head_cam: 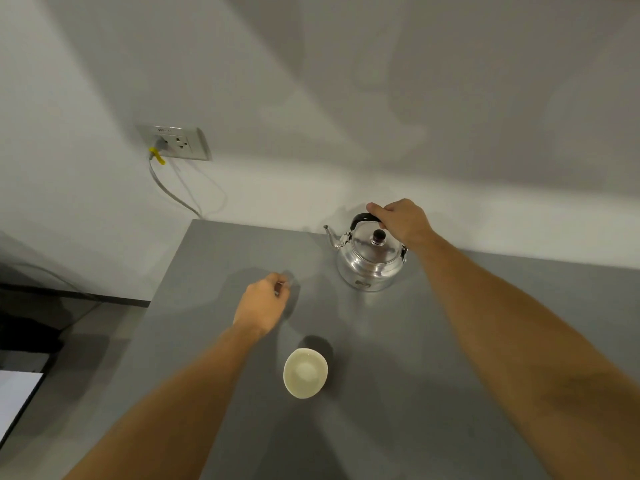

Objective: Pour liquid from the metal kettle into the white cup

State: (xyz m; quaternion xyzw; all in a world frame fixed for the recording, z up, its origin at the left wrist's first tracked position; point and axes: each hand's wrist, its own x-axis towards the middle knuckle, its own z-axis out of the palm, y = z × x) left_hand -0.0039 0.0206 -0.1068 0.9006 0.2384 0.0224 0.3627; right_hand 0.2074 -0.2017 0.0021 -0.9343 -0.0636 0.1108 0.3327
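Grasping comes first — your right hand has its fingers wrapped round the black handle of the kettle, which stands on the table near the wall. Your left hand hovers loosely curled, holding nothing. Next, lift and carry the spout over the cup — well apart, nearer you.

one metal kettle, one white cup, two hands, one wall socket

Kettle and cup, well apart

Shiny metal kettle stands upright, lid on, spout pointing left; the white cup sits upright nearer.
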